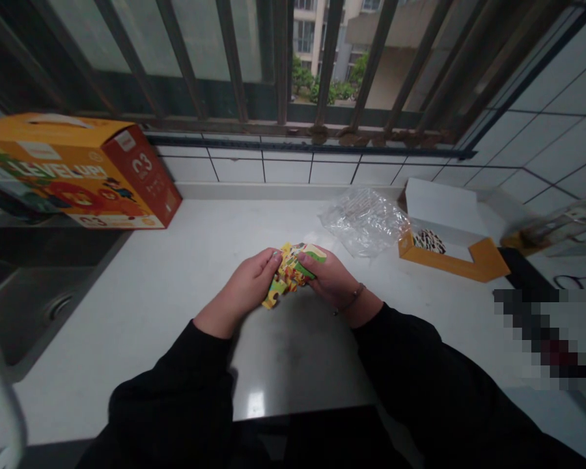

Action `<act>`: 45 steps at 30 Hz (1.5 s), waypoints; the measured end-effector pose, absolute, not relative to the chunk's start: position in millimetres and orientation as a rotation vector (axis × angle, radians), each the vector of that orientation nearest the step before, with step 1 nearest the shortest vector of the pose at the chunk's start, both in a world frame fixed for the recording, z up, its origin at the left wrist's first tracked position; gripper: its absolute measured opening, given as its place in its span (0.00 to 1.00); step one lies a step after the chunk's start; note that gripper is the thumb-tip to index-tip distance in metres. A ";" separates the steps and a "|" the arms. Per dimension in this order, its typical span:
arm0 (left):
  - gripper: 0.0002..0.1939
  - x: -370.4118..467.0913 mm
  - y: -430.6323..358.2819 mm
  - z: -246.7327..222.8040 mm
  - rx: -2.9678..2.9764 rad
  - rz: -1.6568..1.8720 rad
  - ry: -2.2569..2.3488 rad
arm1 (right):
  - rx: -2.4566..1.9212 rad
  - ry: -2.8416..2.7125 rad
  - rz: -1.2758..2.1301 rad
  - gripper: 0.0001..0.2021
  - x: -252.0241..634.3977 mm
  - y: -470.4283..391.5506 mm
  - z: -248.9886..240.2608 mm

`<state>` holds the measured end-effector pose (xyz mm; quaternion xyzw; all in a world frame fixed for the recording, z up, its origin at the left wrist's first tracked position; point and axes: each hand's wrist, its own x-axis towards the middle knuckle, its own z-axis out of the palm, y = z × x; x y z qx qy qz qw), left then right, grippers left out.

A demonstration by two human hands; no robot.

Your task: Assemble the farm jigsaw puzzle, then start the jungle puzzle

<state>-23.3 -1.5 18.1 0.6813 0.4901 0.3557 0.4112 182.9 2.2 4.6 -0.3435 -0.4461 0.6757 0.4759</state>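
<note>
A bunch of colourful jigsaw puzzle pieces (289, 268), mostly yellow and green, is gathered between my two hands above the white countertop (185, 273). My left hand (254, 277) is closed on the pieces from the left, its thumb on top. From the right, my right hand (326, 273) grips the same bunch, thumb pressed over a green and white piece. A notched yellow-green piece sticks out at the lower left of the bunch. My palms and fingers hide part of the pieces.
Behind my right hand lies a crumpled clear plastic bag (364, 221). An opened orange and white box (449, 260) holds something black-and-white patterned. At the left, a large orange carton (73, 172) stands beside the metal sink (24, 306). Tiled wall (286, 170) and a barred window back the counter.
</note>
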 end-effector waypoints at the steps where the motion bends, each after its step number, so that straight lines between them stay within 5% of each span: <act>1: 0.21 -20.7 -3.1 19.0 1.783 0.868 1.224 | -0.827 -1.078 1.651 0.31 181.9 1.9 4.5; 15: 0.14 -21.4 4.9 10.6 1.606 1.217 1.630 | -0.752 -0.878 1.734 0.36 178.6 4.2 -2.8; 24: 0.33 6.6 11.1 -2.3 1.013 1.422 1.152 | -0.812 -1.091 1.728 0.29 163.4 -4.4 -5.0; 36: 0.37 20.0 10.8 2.1 1.127 1.495 0.978 | -0.853 -1.269 1.694 0.37 163.7 -8.7 -0.6; 45: 0.20 -60.7 13.4 20.1 2.080 0.884 1.649 | -1.280 -1.410 0.832 0.34 219.2 17.6 8.9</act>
